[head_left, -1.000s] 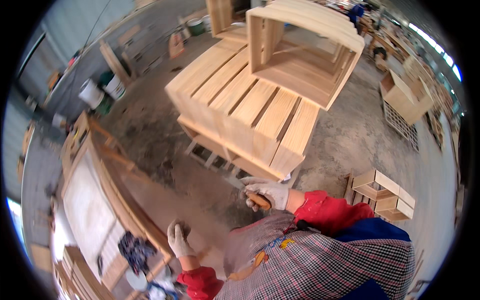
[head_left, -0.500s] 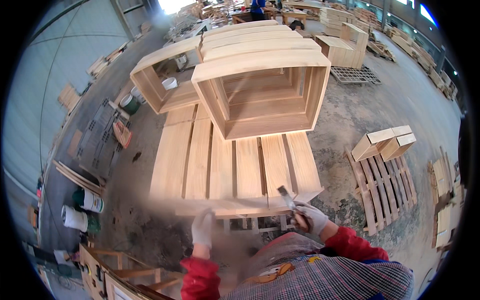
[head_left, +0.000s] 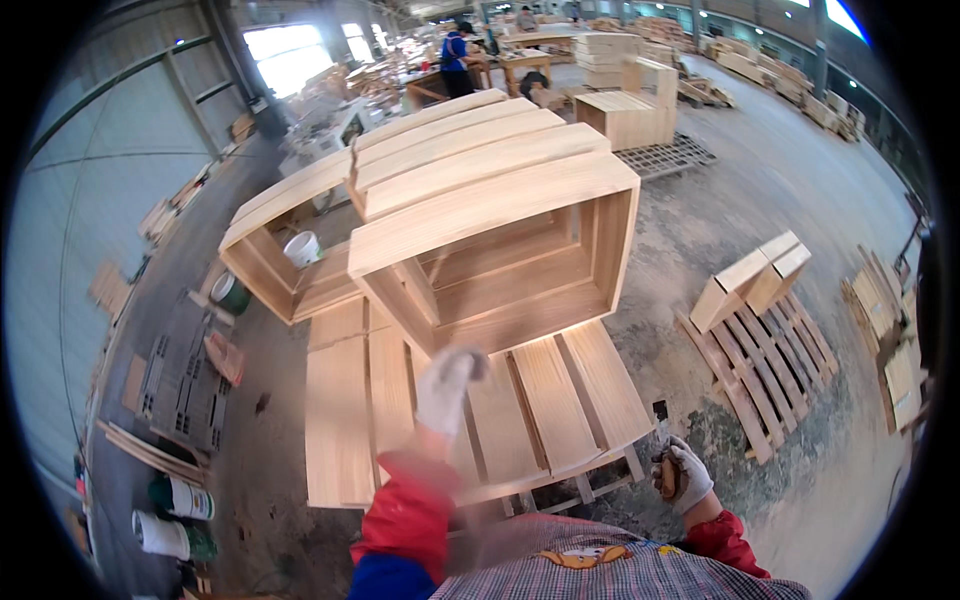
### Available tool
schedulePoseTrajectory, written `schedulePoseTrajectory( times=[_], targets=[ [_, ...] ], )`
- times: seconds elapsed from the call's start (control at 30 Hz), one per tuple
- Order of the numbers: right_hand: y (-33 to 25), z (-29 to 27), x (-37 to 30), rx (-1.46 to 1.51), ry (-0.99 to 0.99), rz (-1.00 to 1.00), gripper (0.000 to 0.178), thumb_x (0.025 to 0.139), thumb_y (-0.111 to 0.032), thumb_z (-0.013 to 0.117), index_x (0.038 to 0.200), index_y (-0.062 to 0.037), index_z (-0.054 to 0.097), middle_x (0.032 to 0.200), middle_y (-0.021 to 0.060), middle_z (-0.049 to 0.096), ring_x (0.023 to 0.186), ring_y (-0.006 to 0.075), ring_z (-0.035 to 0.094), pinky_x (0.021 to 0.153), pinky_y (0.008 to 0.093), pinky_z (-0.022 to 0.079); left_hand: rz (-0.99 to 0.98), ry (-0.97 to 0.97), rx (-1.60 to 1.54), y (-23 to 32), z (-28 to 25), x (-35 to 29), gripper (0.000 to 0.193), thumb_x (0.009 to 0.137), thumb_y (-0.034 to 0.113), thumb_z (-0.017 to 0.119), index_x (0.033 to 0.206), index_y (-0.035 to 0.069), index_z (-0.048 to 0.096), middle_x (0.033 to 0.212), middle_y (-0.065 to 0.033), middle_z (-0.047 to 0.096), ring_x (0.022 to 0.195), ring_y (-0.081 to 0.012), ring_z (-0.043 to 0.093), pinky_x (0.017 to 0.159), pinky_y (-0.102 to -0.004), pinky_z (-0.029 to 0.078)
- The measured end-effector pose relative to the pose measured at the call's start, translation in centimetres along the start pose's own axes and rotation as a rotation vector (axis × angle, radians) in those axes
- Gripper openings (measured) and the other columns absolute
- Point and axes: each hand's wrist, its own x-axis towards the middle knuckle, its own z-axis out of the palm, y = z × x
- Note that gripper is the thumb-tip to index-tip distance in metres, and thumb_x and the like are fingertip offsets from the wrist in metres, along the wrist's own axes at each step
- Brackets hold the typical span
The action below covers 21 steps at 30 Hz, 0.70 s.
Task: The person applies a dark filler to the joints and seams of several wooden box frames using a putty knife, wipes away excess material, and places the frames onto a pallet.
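Head view: my left hand (head_left: 448, 388), mid-frame, blurred, grip unclear, near the open wooden box (head_left: 490, 212) at centre. My right hand (head_left: 686, 476), lower right, well apart, closed round a wooden-handled tool (head_left: 662, 432), flat tip (head_left: 660, 410) best held off the box.

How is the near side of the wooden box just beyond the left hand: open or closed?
Open: no panel covers the near side of the wooden box, and its inner walls show.

Left hand (head_left: 448, 390) blurred, by front wooden frame's (head_left: 490, 215) lower edge; contact unclear. Apron (head_left: 600, 568), wearer's side of frame, cropped at bottom. Clutter (head_left: 385, 75) far behind frame too small to identify.
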Motion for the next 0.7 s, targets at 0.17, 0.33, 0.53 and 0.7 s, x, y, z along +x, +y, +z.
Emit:
schedulePoseTrajectory(
  times=[0.17,0.33,0.53,0.7],
  targets=[
    [3.4,1.2,-2.2,0.151,0.104,-0.055,0.035,0.097,-0.023,0.051,0.131,-0.018,0.048,0.097,0.0094,0.063,0.071,0.0251,0.062,0.057,0.0386,0.052,-0.087,0.094,-0.281,0.3,0.9,10.2,0.05,0.097,0.041,0.057,0.131,0.006,0.049,0.12,-0.0117,0.059,0.102,-0.0232,0.06,0.088,-0.0402,0.052],
    [9.3,2.5,-6.0,0.278,0.296,-0.145,0.032,0.098,-0.022,0.052,0.129,-0.0187,0.049,0.095,0.0096,0.063,0.07,0.0257,0.063,0.056,0.0389,0.052,-0.207,0.066,-0.897,1.4,5.3,18.4,0.049,0.094,0.049,0.058,0.128,0.015,0.05,0.126,-0.0128,0.056,0.113,-0.031,0.057,0.098,-0.0495,0.05],
    [15.0,4.8,-8.1,0.354,0.339,-0.247,0.031,0.099,-0.022,0.05,0.13,-0.0178,0.048,0.098,0.0105,0.064,0.07,0.0261,0.063,0.055,0.0396,0.052,-0.238,0.161,-0.959,2.4,4.9,19.5,0.041,0.089,0.03,0.068,0.119,0.006,0.054,0.122,-0.0146,0.056,0.11,-0.0312,0.058,0.091,-0.0486,0.056],
    [16.4,6.7,-10.2,0.327,0.369,-0.301,0.033,0.099,-0.024,0.051,0.131,-0.0182,0.048,0.1,0.0106,0.064,0.073,0.0267,0.063,0.057,0.0396,0.051,-0.186,0.089,-0.942,7.4,5.5,10.6,0.037,0.092,0.027,0.065,0.117,0.001,0.055,0.122,-0.0145,0.056,0.109,-0.0288,0.058,0.091,-0.0463,0.056]
  ],
)
